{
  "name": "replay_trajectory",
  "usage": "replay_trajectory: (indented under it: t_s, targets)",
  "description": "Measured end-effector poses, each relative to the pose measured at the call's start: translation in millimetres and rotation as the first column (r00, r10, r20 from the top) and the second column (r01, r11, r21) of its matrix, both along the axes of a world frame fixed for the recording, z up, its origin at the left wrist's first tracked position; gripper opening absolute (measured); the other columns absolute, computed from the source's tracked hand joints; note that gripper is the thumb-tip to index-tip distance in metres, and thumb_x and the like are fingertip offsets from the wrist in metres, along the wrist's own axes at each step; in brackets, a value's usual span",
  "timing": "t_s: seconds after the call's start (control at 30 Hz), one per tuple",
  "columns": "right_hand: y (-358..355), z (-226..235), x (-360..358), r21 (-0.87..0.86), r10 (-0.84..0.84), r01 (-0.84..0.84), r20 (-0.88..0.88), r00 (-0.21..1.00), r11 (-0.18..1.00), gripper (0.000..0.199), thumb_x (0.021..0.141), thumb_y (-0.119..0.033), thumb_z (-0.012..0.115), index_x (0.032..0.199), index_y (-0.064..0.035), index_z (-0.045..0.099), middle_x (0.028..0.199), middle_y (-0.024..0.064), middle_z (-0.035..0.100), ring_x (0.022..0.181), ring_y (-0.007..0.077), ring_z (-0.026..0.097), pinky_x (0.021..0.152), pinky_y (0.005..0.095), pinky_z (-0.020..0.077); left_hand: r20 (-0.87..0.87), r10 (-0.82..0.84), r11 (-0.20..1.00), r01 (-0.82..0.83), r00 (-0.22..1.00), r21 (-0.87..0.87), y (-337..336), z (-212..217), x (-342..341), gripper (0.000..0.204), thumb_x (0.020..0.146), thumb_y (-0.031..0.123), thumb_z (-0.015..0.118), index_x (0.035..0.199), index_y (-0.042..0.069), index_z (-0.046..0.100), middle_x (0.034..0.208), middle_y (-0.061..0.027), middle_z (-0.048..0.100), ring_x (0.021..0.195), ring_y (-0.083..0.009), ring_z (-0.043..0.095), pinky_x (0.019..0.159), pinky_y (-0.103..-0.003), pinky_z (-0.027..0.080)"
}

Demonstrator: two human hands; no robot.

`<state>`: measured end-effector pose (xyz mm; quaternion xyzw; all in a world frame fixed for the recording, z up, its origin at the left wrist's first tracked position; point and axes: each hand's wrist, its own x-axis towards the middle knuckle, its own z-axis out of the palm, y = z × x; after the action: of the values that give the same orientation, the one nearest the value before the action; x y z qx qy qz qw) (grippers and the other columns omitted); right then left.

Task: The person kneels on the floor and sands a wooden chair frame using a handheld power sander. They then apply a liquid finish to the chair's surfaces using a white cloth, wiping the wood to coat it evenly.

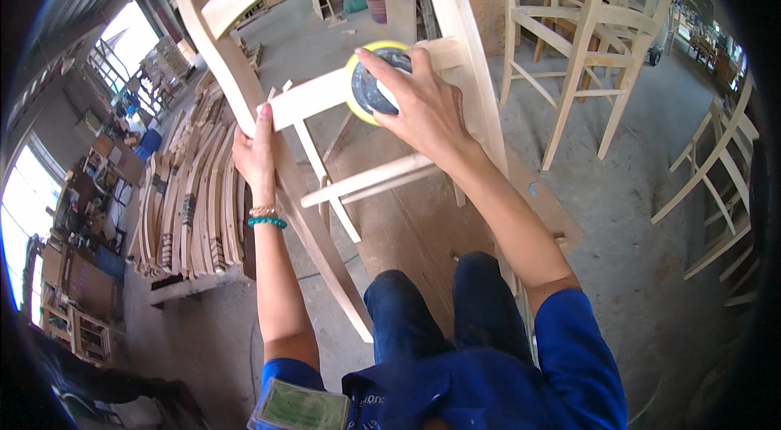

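Note:
In front of me is an unfinished pale wooden chair frame [309,100], tilted, with its curved top rail toward the far side. My left hand [256,149] grips the frame's left post where a wide cross rail meets it, thumb lying up along the joint. Wrapped round a round black sanding tool with a yellow-green rim [368,88], my right hand [427,104] presses it against the middle of that cross rail. The tool's underside is hidden. Lower stretchers [370,179] of the chair show between my hands and my knees.
Stacked curved wooden pieces [191,186] lie on the left. Another unfinished chair [582,48] stands at the right, with more chair frames [720,170] by the right edge. A brown board [407,243] lies on the floor beneath the frame. A dark red bucket [376,5] stands far back.

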<state>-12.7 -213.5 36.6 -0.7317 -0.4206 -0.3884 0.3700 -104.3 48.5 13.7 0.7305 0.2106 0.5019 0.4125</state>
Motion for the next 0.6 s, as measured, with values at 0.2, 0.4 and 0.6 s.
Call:
replay_trajectory:
  t_s: [0.2, 0.4, 0.6]
  targets:
    - [4, -13, -7, -0.052, -0.022, 0.020, -0.047, 0.999, 0.998, 0.074, 0.069, -0.017, 0.082, 0.135, -0.0287, 0.050, 0.111, 0.0181, 0.048, 0.088, 0.0375, 0.065, 0.069, 0.0445, 0.0578, -0.076, 0.161, 0.983, -0.153, 0.984, 0.104, -6, 1, 1, 0.063, 0.083, 0.060, 0.063, 0.105, 0.002, 0.069, 0.091, -0.0098, 0.069, 0.085, -0.0174, 0.062, 0.079, -0.031, 0.048]
    - [-5, -22, -15, -0.084, -0.003, -0.001, -0.045, 0.999, 0.996, 0.077, 0.069, -0.018, 0.082, 0.136, -0.0290, 0.047, 0.112, 0.0184, 0.047, 0.088, 0.0388, 0.065, 0.068, 0.0457, 0.0579, -0.029, 0.188, 0.976, -0.183, 0.982, 0.114, -6, -2, -1, 0.059, 0.084, 0.060, 0.061, 0.102, 0.005, 0.070, 0.093, -0.0134, 0.071, 0.090, -0.0242, 0.067, 0.082, -0.036, 0.048]
    - [-2, -18, -13, -0.116, -0.024, 0.020, -0.040, 0.999, 0.993, 0.075, 0.068, -0.018, 0.082, 0.134, -0.0284, 0.048, 0.109, 0.0190, 0.047, 0.083, 0.0386, 0.066, 0.064, 0.0430, 0.0583, -0.127, 0.191, 0.973, -0.171, 0.973, 0.154, -5, 2, -4, 0.058, 0.084, 0.060, 0.062, 0.101, 0.004, 0.070, 0.090, -0.0137, 0.071, 0.089, -0.0246, 0.067, 0.082, -0.036, 0.048]
